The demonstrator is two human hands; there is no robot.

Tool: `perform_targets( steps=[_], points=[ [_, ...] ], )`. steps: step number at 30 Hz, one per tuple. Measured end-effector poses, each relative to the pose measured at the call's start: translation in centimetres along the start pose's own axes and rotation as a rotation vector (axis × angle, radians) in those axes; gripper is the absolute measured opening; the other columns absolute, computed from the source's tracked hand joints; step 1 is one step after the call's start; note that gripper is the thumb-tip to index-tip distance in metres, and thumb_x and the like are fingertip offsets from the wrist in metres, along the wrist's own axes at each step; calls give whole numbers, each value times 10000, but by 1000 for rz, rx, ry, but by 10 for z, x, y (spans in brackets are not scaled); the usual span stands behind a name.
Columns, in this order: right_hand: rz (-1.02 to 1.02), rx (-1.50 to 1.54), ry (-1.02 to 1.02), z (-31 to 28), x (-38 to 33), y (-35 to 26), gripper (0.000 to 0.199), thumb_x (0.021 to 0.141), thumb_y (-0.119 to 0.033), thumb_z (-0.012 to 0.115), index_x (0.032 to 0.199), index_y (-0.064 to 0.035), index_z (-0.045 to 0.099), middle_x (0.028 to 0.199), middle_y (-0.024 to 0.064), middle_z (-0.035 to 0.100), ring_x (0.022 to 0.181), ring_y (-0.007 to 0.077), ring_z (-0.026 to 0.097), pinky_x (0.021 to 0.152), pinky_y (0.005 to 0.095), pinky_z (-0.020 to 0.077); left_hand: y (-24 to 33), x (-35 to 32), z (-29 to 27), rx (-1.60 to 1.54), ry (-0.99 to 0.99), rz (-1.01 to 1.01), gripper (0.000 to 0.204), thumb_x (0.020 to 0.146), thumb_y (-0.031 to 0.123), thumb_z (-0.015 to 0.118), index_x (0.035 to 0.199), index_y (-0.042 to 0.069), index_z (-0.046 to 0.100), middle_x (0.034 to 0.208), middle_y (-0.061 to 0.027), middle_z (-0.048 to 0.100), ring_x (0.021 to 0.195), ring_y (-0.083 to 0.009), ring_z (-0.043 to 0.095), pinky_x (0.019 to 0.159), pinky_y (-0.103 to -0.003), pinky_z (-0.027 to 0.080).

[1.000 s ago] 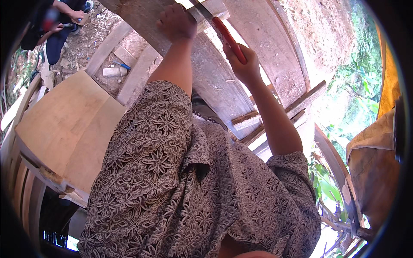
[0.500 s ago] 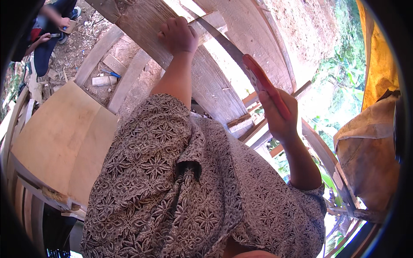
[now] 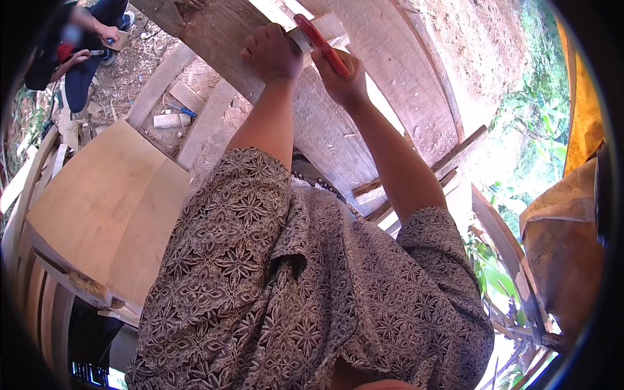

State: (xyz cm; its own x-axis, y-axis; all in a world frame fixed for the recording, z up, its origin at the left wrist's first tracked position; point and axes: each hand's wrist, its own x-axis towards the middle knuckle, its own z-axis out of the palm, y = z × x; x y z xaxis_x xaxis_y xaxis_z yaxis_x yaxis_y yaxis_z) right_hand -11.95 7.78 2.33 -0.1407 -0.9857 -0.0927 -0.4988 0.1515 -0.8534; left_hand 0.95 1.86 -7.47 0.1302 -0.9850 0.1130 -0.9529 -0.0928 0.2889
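Note:
My right hand (image 3: 341, 79) is closed round the red handle of a hand saw (image 3: 323, 47), close beside my left hand. Most of the saw's blade is hidden from this angle. With curled fingers, my left hand (image 3: 273, 53) presses down on a short pale wood piece (image 3: 330, 29) lying across a wide weathered plank (image 3: 221, 40). How its fingers grip the piece is partly hidden. Another broad plank (image 3: 396, 71) runs alongside to the right, with a bright gap between the two.
A smooth pale panel (image 3: 107, 208) stands at my left. On the littered ground lie a blue-handled tool (image 3: 182, 110) and wood offcuts (image 3: 171, 121). At upper left another person (image 3: 84, 52) holds a tool and a small wood block. Orange sheeting (image 3: 580, 110) hangs at the far right.
My right hand has pushed the saw forward and to the left, from well back to right beside my left hand. My left hand stays on the wood.

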Motion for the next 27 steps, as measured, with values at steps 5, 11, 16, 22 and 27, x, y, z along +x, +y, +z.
perform_targets(
  steps=[5,11,16,22,27],
  points=[
    [33,96,-63,-3,-31,43,277,943,-295,747,865,-31,709,666,89,616,618,163,565,603,360,456,4,0,-10,-23,9,24,292,831,323,662,1061,146,631,1140,-86,599,1131,-308,551,949,-506,384],
    [226,113,-121,-46,-64,33,278,974,-310,714,1041,-43,752,741,52,659,700,142,604,664,342,479,5,0,-9,54,2,18,263,837,297,663,1056,156,624,1137,-77,592,1127,-302,550,945,-500,385],
    [390,45,-115,-117,-133,-15,281,987,-292,681,1019,-21,745,683,48,620,663,120,569,607,330,442,4,-1,-9,72,0,4,245,843,272,666,1056,169,604,1134,-64,584,1131,-293,544,948,-503,385],
    [333,-84,-195,-194,-162,-117,253,998,-231,643,927,3,710,618,53,516,595,146,492,576,354,386,8,4,-20,-41,-95,-22,238,853,269,663,1060,172,597,1146,-64,579,1132,-297,546,943,-516,394],
    [298,-48,-229,-159,-112,-128,345,1025,-267,630,815,4,658,594,32,484,576,129,436,555,345,348,7,6,-39,-55,-261,-67,240,861,277,649,1068,169,594,1166,-72,574,1131,-303,550,953,-531,404]
  ],
)
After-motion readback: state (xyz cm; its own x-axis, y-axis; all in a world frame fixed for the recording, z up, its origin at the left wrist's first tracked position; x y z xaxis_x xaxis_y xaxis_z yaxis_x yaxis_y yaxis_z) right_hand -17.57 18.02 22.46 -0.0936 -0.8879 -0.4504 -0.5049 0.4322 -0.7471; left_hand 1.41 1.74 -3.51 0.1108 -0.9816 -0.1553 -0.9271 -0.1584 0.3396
